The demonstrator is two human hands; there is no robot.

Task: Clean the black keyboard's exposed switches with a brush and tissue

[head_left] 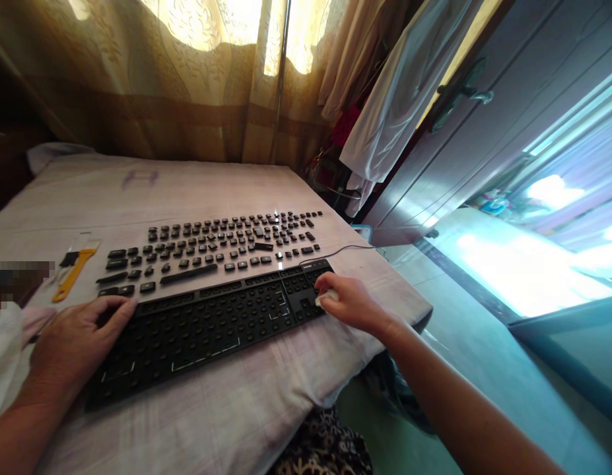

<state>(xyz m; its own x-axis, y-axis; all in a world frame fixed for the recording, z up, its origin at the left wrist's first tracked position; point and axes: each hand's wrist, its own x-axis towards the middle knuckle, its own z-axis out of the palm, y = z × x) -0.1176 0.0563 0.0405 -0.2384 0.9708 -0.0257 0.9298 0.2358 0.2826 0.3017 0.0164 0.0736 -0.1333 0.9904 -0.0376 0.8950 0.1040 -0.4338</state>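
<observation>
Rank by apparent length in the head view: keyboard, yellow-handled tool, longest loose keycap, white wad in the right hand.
1. Keyboard, clearly largest.
2. Yellow-handled tool and longest loose keycap: too alike to rank.
3. White wad, smallest by what shows; fingers partly hide it.

Keyboard point(211, 320) lying between left hand point(80, 343) and right hand point(348, 300); loose keycaps point(263, 247) sitting beyond keyboard; tool point(74, 276) resting beyond left hand.
</observation>
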